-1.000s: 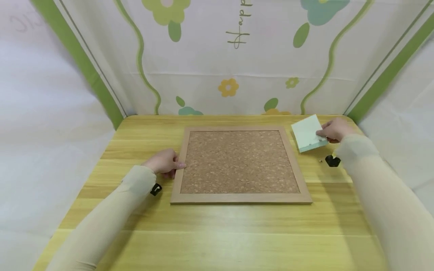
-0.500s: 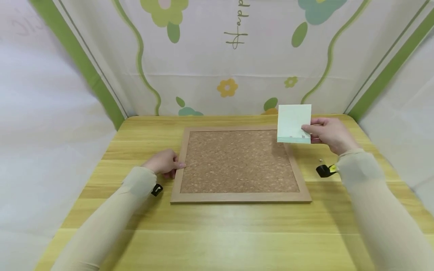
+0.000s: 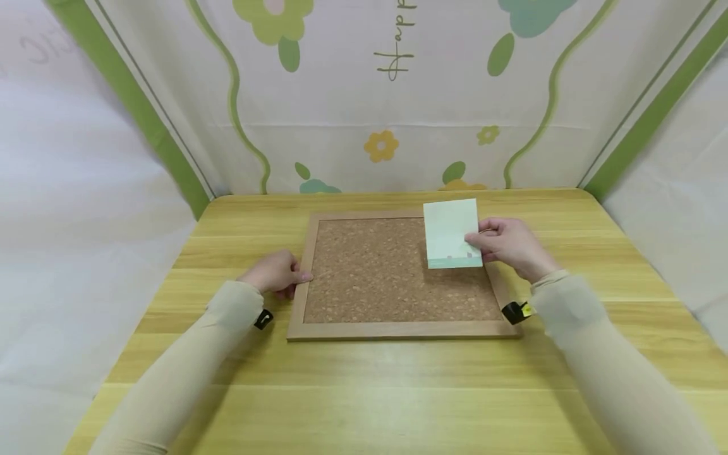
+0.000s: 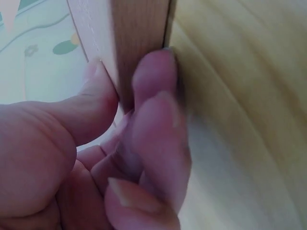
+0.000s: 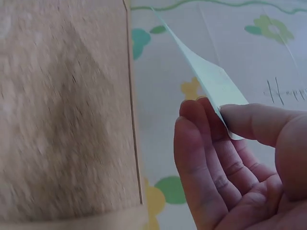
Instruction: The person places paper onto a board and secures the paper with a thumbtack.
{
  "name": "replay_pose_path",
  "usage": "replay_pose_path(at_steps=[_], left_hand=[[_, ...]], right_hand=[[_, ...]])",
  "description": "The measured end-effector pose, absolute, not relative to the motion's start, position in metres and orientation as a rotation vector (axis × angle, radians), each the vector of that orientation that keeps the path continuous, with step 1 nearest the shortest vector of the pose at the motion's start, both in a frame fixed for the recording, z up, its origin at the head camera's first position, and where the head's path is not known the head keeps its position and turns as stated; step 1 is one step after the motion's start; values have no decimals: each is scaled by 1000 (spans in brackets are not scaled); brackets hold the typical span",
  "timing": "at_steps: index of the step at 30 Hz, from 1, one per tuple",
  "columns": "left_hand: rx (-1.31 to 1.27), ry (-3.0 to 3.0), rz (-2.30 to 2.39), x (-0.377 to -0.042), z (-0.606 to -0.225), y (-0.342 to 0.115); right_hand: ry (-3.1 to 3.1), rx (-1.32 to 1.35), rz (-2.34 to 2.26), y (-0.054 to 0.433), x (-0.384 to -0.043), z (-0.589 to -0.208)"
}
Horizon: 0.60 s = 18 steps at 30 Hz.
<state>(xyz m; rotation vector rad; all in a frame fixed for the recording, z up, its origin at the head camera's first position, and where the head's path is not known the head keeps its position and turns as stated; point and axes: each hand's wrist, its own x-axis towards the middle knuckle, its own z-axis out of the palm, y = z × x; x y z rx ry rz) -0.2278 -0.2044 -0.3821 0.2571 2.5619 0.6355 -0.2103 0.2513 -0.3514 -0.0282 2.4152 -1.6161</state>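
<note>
A cork board point(image 3: 364, 272) with a light wooden frame lies flat on the wooden table. My left hand point(image 3: 275, 272) grips the frame's left side; in the left wrist view the thumb lies on the frame's face point(image 4: 93, 38) and curled fingertips touch its outer edge. With thumb and fingers, my right hand point(image 3: 512, 246) pinches the right edge of a pale green note sheet point(image 3: 449, 227) that has a darker green strip along its bottom. Held above the board's upper right part, the sheet point(image 5: 211, 81) casts a shadow on the cork and bends slightly in the right wrist view.
The wooden table point(image 3: 370, 385) extends on all sides of the board. Behind it hangs a white flowered cloth point(image 3: 341, 95), and white cloth sides point(image 3: 85, 221) stand left and right. A black wrist strap part point(image 3: 514, 313) hangs under the right sleeve.
My right hand has lifted the note sheet from the table's right side and moved it left over the cork board, straightening it. The left hand has stayed on the frame.
</note>
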Motion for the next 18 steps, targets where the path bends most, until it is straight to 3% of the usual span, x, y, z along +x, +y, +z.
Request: replay_pose_path(at_steps=[8, 18], left_hand=[[277, 2689, 533, -219, -368, -199], [647, 2762, 886, -201, -353, -139]], right_hand=[[2375, -88, -1630, 222, -201, -359], [2313, -135, -1677, 192, -193, -358]])
